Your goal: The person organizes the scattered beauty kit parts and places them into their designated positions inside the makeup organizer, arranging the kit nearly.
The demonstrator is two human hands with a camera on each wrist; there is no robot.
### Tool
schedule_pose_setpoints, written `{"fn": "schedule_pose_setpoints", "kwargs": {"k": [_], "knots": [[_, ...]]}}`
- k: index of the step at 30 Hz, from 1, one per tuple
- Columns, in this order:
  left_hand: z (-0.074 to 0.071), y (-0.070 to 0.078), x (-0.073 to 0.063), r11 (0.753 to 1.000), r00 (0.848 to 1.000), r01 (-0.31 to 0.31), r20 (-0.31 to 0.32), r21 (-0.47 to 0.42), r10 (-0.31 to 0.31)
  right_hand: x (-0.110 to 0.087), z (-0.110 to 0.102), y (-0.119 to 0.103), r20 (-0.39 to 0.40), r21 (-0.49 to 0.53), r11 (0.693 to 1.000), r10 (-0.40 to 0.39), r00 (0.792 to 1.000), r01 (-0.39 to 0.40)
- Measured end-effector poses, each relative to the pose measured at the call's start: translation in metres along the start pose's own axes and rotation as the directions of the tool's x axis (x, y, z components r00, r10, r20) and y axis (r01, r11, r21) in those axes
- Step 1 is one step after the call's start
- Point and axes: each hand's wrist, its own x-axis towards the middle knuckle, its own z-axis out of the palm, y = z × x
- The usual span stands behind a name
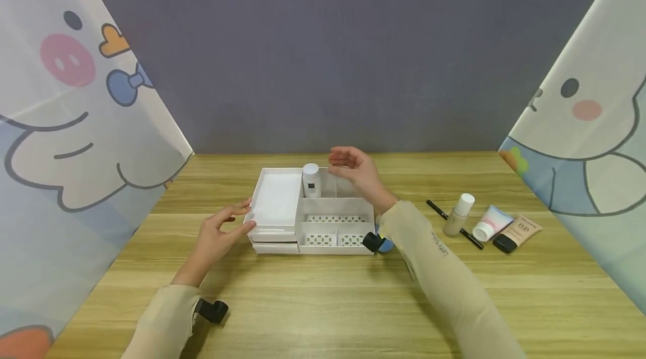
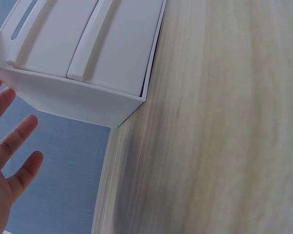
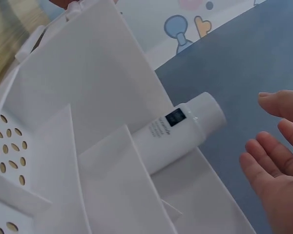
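A white desktop organizer (image 1: 275,196) with drawers at its left front and compartments on its right stands on the table. My left hand (image 1: 223,234) is at its left side, fingers spread along the wall and thumb at the front corner; in the left wrist view the fingers (image 2: 15,139) are extended beside the drawer fronts. A white bottle (image 1: 312,181) with a white cap and a dark label stands upright in the back left compartment. My right hand (image 1: 355,171) hovers over the back right compartment with loosely bent fingers, apart from the bottle and holding nothing.
To the right on the wooden table (image 1: 303,303) lie a black pen (image 1: 437,209), a white-capped glass bottle (image 1: 458,216), a white and pink tube (image 1: 493,223) and a beige tube (image 1: 520,233) with a black cap. A blue object (image 1: 386,245) peeks out by my right sleeve. A grey wall (image 1: 323,56) rises behind.
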Motion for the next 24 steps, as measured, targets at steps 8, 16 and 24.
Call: {"fn": "schedule_pose_setpoints", "kwargs": {"k": [8,16,24], "knots": [[-0.001,0.001,0.000,1.000,1.000,0.018,0.017,-0.001,-0.018,-0.009,-0.016,-0.008,0.001,0.000,1.000,-0.004,1.000,0.004],[0.001,-0.002,-0.001,1.000,1.000,0.010,0.011,0.005,-0.010,-0.020,-0.032,-0.015,0.005,0.008,1.000,-0.017,1.000,0.017],[0.000,-0.002,0.000,1.000,1.000,0.024,0.016,0.015,-0.024,-0.030,-0.050,-0.018,-0.006,-0.044,0.999,-0.026,1.000,0.026]]}}
